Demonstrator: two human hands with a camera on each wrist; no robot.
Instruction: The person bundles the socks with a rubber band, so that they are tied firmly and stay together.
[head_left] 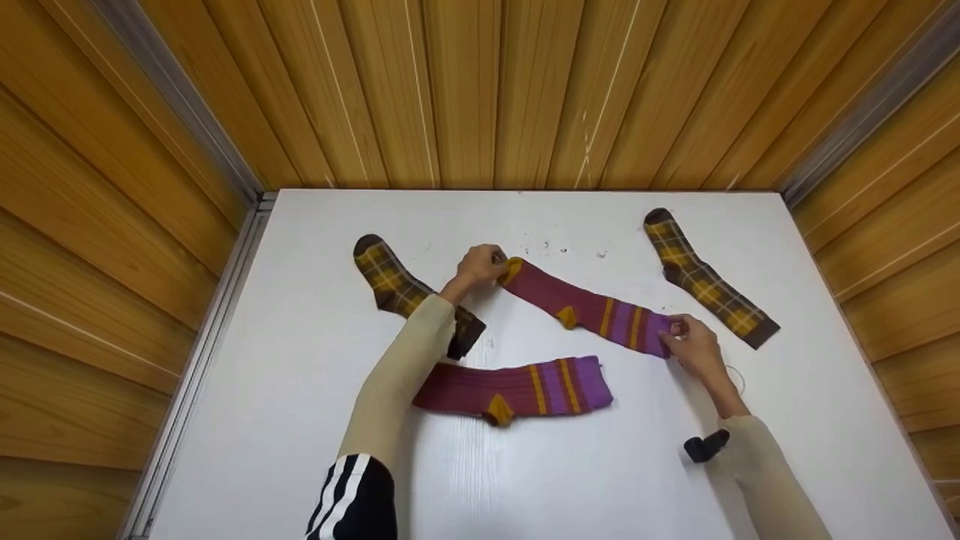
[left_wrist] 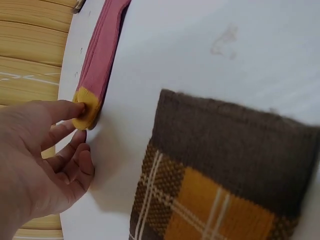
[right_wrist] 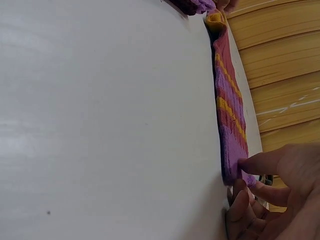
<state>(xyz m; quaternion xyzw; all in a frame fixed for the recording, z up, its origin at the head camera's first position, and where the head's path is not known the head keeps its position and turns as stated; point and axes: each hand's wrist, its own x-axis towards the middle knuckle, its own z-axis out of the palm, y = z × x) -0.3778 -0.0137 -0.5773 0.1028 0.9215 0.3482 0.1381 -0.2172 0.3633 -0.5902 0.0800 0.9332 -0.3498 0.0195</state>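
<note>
1. Diagonally across the white table (head_left: 570,480), as I see it, a maroon sock (head_left: 585,306) stretches between two hands, its long axis slanting from far left to near right.
2. Its yellow toe (head_left: 513,271) points leftward and away from the person, pinched by the left hand (head_left: 480,264).
3. The right hand (head_left: 694,346) pinches its purple cuff (head_left: 655,332) between thumb and fingers.
4. Just nearer the person lies a matching sock (head_left: 517,390), cuff rightward.

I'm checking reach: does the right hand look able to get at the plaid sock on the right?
Probably yes: the plaid sock lies just beyond the right hand, with nothing visible between them. That hand pinches the upper maroon sock by its purple cuff, though, so must likely let go first.
</note>
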